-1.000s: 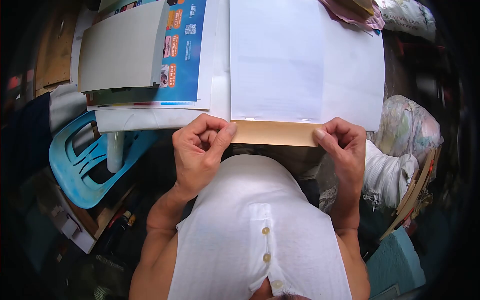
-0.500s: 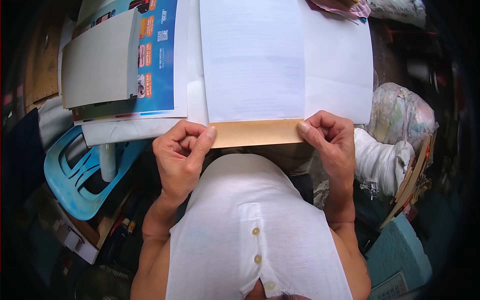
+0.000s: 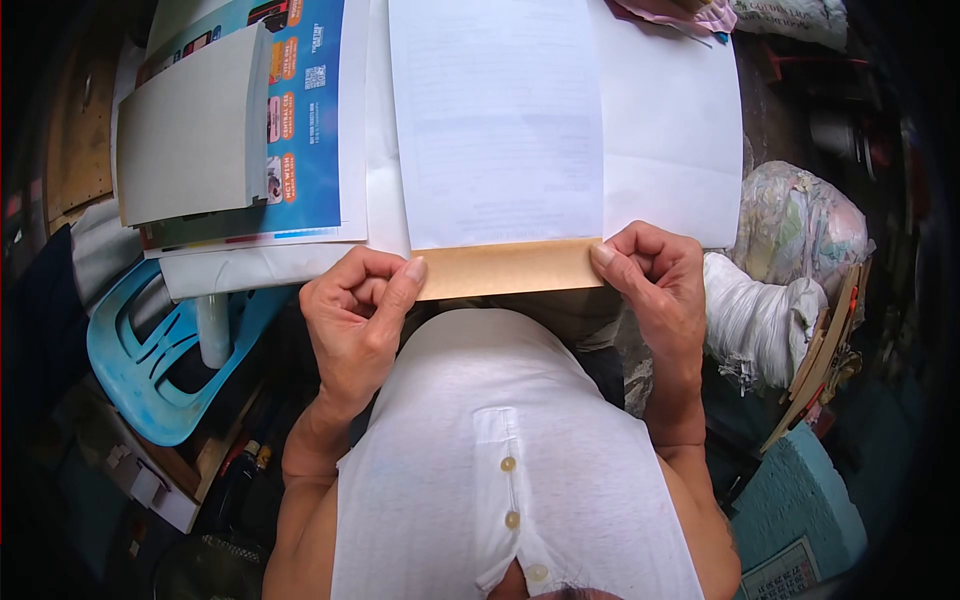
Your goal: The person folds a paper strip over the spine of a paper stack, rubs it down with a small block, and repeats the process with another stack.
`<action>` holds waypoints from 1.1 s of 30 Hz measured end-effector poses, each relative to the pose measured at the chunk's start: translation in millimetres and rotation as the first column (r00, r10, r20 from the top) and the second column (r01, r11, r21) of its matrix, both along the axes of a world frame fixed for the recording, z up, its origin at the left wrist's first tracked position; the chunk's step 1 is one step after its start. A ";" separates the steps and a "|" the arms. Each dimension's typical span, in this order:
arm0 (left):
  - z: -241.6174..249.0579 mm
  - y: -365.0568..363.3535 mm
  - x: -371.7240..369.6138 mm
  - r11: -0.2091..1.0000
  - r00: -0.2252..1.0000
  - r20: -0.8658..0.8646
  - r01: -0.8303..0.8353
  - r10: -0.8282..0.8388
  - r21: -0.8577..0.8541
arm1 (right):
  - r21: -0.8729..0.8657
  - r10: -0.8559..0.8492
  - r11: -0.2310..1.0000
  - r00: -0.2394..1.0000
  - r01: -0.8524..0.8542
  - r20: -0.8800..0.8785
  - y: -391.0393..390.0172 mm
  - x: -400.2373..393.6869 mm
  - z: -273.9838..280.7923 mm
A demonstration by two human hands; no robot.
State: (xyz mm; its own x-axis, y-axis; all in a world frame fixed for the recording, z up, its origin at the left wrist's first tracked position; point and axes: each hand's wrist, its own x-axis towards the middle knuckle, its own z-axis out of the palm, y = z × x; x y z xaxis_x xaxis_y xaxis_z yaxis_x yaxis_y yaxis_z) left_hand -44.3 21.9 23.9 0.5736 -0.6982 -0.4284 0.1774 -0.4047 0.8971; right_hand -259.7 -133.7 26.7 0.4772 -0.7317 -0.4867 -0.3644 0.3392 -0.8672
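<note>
Nearest, one white sleeveless cloth shirt (image 3: 500,390) with round tan buttons, worn by the person. Beyond it, the left hand (image 3: 352,320) and right hand (image 3: 658,290), thumbs uppermost, fingers curled beneath, pinched opposite ends of one smooth tan paper strip (image 3: 510,270). The strip projected past the table's near edge, along the bottom of one tall white sheet (image 3: 500,130) with faint printing. Right side, floor level: one teal block (image 3: 795,500), several thin wooden slats (image 3: 815,355), one bundle of white stringy material (image 3: 755,325) and one bulging clear plastic bag (image 3: 800,220). Left side: one light-blue slotted plastic chair (image 3: 130,370), partly under the table. The tabletop (image 3: 670,160) wore a white covering; at left it bore one blue printed poster (image 3: 325,160), topped by one stack of grey board (image 3: 190,130). Farthest: one brown wooden panel (image 3: 82,140), left; one pink cloth (image 3: 690,14) and one white lettered sack (image 3: 795,24), right.
</note>
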 end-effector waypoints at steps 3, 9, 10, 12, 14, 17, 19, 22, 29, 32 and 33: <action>0.0 -0.2 -0.2 1.000 1.000 0.009 0.003 -0.003 -0.006 | 0.002 0.002 1.000 1.000 -0.002 -0.016 -0.3 0.4 1.4; -0.3 0.8 0.1 1.000 1.000 0.000 0.003 -0.003 0.000 | 0.011 -0.002 1.000 1.000 0.002 -0.029 -0.6 3.8 6.1; -0.8 1.3 0.1 1.000 1.000 -0.001 0.003 -0.003 0.003 | 0.018 -0.003 1.000 0.999 0.004 -0.037 -0.7 4.2 6.4; -2.1 1.7 0.0 1.000 1.000 -0.011 -0.001 0.001 -0.004 | 0.032 -0.002 0.999 0.999 0.004 -0.048 -1.6 4.0 6.5; -3.3 1.9 -1.0 1.000 1.000 -0.028 -0.012 0.011 -0.020 | 0.020 -0.016 1.000 0.999 0.017 -0.051 -1.0 2.4 6.3; -1.2 1.3 -0.7 1.000 1.000 -0.020 0.004 -0.004 0.006 | 0.030 -0.043 0.999 0.998 0.045 -0.045 1.0 6.8 7.2; -2.0 0.6 -1.0 1.000 1.000 -0.026 0.005 -0.006 -0.023 | 0.039 -0.041 0.998 0.998 0.043 -0.049 -0.9 4.8 6.7; -3.7 1.4 -0.7 0.999 1.000 -0.016 0.019 -0.019 -0.026 | 0.049 -0.053 0.997 0.998 0.054 -0.016 -0.7 2.8 4.5; -7.1 2.1 -0.4 0.999 0.999 0.007 0.033 -0.032 -0.037 | 0.062 -0.062 0.996 0.998 0.062 0.000 -1.1 4.0 7.4; -7.9 2.2 -0.5 0.999 0.999 0.014 0.036 -0.035 -0.040 | 0.076 -0.063 0.995 0.998 0.063 0.004 -1.6 3.8 7.6; -8.1 2.2 -0.4 0.998 0.999 0.021 0.040 -0.039 -0.041 | 0.078 -0.062 0.995 0.998 0.061 0.008 -1.7 3.7 7.7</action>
